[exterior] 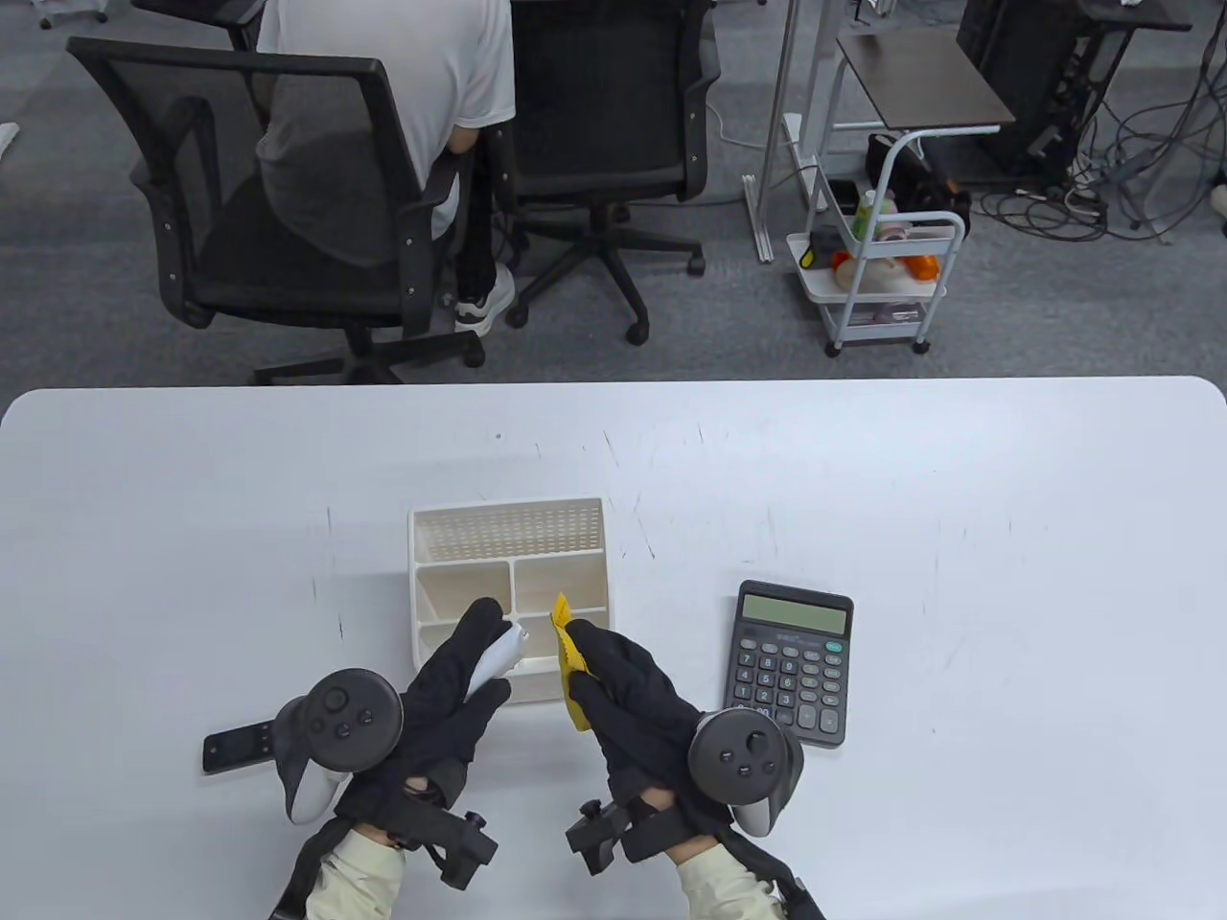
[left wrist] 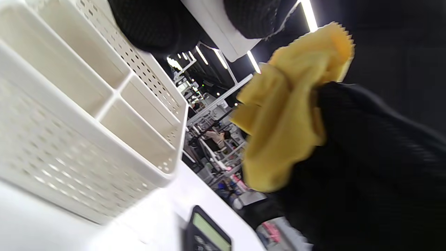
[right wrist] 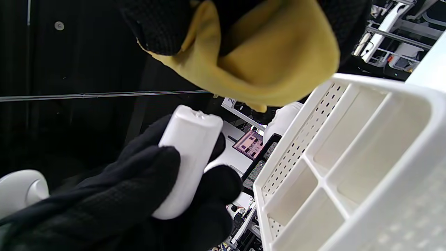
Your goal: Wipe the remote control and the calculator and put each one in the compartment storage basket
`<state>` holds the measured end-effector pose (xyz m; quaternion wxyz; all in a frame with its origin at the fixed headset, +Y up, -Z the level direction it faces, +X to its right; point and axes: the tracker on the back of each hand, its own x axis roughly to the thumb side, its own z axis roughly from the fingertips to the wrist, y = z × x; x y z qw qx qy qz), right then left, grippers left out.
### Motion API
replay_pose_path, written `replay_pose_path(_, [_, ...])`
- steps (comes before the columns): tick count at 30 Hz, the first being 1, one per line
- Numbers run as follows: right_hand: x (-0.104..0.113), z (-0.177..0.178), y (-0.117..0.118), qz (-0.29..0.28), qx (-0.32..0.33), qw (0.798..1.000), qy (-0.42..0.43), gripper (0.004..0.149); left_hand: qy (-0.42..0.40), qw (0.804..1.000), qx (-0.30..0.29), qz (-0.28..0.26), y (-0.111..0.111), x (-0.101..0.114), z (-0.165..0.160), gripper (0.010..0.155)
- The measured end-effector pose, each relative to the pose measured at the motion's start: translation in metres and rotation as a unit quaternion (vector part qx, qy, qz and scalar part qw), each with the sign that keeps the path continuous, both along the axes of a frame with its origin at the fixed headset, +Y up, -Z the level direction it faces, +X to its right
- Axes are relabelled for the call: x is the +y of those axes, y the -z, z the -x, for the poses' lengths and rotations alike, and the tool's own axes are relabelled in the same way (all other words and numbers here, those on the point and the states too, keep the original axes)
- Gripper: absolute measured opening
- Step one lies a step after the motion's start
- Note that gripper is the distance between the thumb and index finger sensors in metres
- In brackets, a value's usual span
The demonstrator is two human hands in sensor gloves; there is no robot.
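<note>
My left hand (exterior: pixel 470 661) grips a white remote control (exterior: pixel 498 654) above the near edge of the white compartment basket (exterior: pixel 508 537); the right wrist view shows the remote (right wrist: pixel 188 164) wrapped in its fingers (right wrist: pixel 146 181). My right hand (exterior: pixel 613 671) holds a yellow cloth (exterior: pixel 567 652) just right of the remote, not touching it. That cloth (right wrist: pixel 251 59) also shows bunched in the hand in the left wrist view (left wrist: pixel 282 122). A dark calculator (exterior: pixel 792 663) lies flat to the right of the basket. A black remote (exterior: pixel 235 747) lies at the lower left, partly under my left tracker.
The basket's compartments (right wrist: pixel 352 164) hold nothing that I can see. Beyond the table's far edge are office chairs (exterior: pixel 288 192), a seated person (exterior: pixel 403 86) facing away, and a white trolley (exterior: pixel 882 278).
</note>
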<state>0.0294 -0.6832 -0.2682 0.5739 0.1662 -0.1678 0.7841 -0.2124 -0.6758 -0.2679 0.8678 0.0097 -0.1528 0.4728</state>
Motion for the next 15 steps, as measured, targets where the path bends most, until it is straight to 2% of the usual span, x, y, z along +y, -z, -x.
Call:
replay_pose_path(4, [-0.008,0.015,0.008,0.055,0.019,0.995,0.076,0.047,-0.051,0.999,-0.001,0.007,-0.003,-0.005,0.004,0.066])
replay_pose_path(8, [-0.020,0.027,0.009,0.090,0.031,0.989,0.114,0.048,-0.075,0.997,0.015,-0.024,-0.004,-0.010,0.005,0.063])
replay_pose_path(11, [-0.031,0.030,0.003,0.087,0.029,0.988,0.128,0.055,-0.061,0.997,0.030,-0.022,-0.005,-0.013,0.004,0.061])
replay_pose_path(15, [-0.033,0.027,-0.002,0.092,0.073,0.984,0.132,0.066,0.016,0.997,0.040,-0.056,-0.005,-0.017,-0.005,0.058])
